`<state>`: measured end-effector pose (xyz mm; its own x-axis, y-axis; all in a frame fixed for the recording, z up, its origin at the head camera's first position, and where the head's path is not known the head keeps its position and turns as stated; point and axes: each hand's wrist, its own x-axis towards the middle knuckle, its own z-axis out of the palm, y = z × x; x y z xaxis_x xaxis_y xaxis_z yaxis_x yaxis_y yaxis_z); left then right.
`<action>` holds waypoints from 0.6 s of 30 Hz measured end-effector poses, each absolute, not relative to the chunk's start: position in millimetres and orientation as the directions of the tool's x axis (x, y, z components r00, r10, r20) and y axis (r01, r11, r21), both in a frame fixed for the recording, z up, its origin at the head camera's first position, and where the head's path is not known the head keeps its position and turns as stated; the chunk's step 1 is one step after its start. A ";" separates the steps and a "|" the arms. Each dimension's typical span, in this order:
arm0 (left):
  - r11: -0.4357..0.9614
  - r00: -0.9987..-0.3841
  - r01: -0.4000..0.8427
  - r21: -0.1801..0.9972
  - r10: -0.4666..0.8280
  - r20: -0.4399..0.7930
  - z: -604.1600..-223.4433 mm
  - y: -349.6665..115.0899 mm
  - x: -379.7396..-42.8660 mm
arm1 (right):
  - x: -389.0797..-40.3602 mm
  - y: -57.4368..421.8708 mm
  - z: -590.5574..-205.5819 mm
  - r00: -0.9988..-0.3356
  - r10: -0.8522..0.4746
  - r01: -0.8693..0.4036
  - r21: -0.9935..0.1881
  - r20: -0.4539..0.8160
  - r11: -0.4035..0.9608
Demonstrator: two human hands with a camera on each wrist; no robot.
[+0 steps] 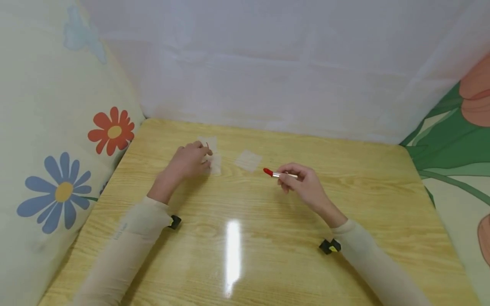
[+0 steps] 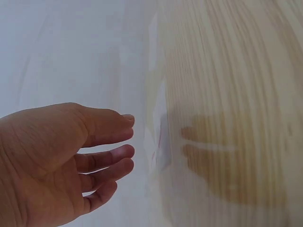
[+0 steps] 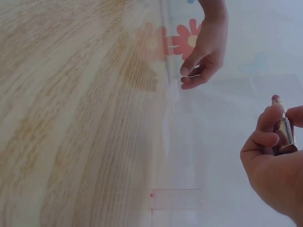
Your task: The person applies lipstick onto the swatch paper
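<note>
My right hand (image 1: 302,182) pinches a lipstick (image 1: 276,174) between thumb and fingers, its red tip bare and pointing left. In the right wrist view the lipstick's shiny metallic tube (image 3: 284,132) shows in the grip. Over on the left, my left hand (image 1: 189,160) hovers above thin whitish squares (image 1: 216,163) on the table. Its fingers are loosely bent and hold nothing, as the left wrist view of the hand (image 2: 61,156) shows. Beside those fingertips a thin red mark shows. Another whitish square (image 1: 248,160) lies between the hands.
A small clear box-shaped piece (image 3: 176,199) with a reddish spot stands on the table in the right wrist view. The glossy wood-grain table (image 1: 268,238) meets a white cloth backdrop (image 1: 245,76) behind and flowered panels on both sides. Small black devices sit at both wrists.
</note>
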<state>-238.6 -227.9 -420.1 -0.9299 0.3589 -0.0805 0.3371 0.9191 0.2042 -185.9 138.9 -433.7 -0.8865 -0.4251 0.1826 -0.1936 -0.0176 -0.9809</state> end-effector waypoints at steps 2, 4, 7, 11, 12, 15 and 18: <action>0.908 -0.924 0.362 0.213 0.380 -0.048 -421.3 -219.0 -238.7 | -185.4 139.8 -433.7 -0.893 -0.411 -0.188 -0.982 0.181 -0.022; 0.900 -0.920 0.378 0.218 0.392 -0.022 -422.1 -209.4 -239.0 | -184.7 140.6 -433.1 -0.899 -0.401 -0.185 -0.983 0.177 -0.019; 0.887 -0.911 0.402 0.226 0.412 0.001 -426.8 -195.5 -243.3 | -183.9 141.9 -432.5 -0.904 -0.391 -0.183 -0.983 0.176 -0.020; 0.873 -0.901 0.423 0.241 0.434 0.008 -433.8 -178.3 -252.1 | -184.0 144.4 -433.0 -0.906 -0.382 -0.181 -0.983 0.181 -0.035; 0.870 -0.897 0.429 0.244 0.441 0.007 -435.3 -174.6 -254.1 | -184.2 144.9 -433.2 -0.906 -0.380 -0.183 -0.982 0.184 -0.038; 0.864 -0.890 0.439 0.245 0.456 -0.014 -439.7 -165.3 -258.8 | -184.4 145.6 -433.9 -0.908 -0.375 -0.185 -0.982 0.188 -0.043; 0.858 -0.875 0.460 0.230 0.482 -0.046 -444.4 -158.4 -260.5 | -184.2 146.2 -434.6 -0.907 -0.375 -0.186 -0.981 0.192 -0.053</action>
<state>-260.5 -158.4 -444.4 -0.8751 0.4818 -0.0455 0.4602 0.8575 0.2300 -184.2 146.2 -434.6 -0.9069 -0.3750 0.1921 -0.1857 -0.0534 -0.9812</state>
